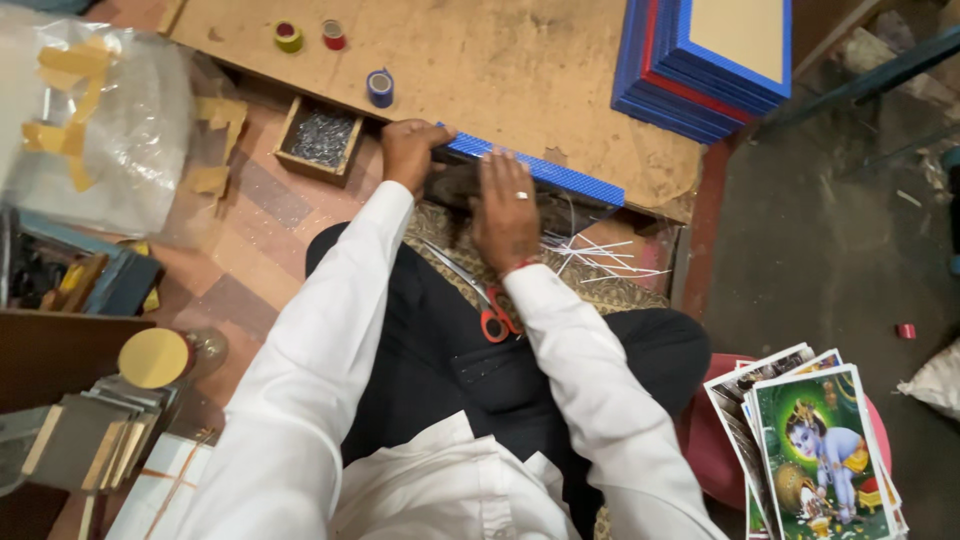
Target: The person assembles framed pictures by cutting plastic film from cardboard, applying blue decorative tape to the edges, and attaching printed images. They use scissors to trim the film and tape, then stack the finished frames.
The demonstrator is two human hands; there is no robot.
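Hands press on our blue frame [535,170] at the table [480,70] edge: left hand [410,150] grips its end, right hand [505,210] lies flat, open. Fastening looks underway; steady pressure needed.

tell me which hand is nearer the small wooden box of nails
Left. The left hand grips the end of the blue frame just right of the box of nails. The right hand lies flat further right, farther from the box.

Blue textured frame [535,168]; red-handled scissors [492,318]; white sleeves [330,330]; blue-and-red frame stack [700,60]
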